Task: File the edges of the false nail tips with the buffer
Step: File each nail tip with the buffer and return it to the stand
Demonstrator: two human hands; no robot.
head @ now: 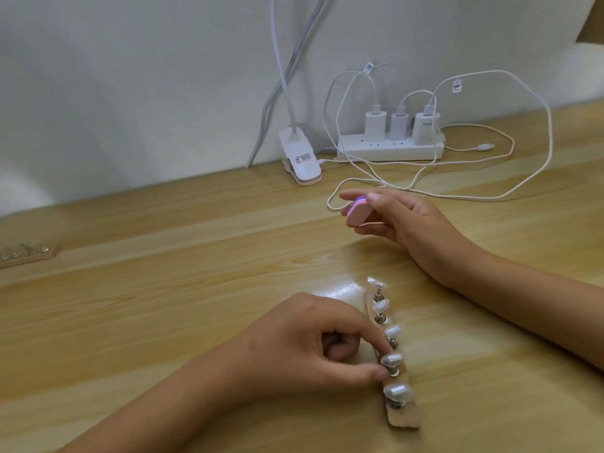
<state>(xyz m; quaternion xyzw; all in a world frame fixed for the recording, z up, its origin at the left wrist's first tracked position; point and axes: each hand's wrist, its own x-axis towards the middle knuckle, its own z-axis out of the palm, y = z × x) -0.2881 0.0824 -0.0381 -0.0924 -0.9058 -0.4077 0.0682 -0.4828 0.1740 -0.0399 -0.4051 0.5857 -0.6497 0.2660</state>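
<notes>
Left hand [304, 348] low on counter [163, 289], fingers curled; grip pinches fourth tip [391, 358] on strip [403, 420]. Right hand [408, 220] farther back; grip closed round buffer [358, 212], off counter.

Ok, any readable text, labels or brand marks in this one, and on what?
No text reads clearly.
Rightmost charger: faint brand lettering, too blurred.
Lamp clip sticker: print too small.
Upper cable tag: a code, unreadable.
Right cable tag: print too small.
</notes>
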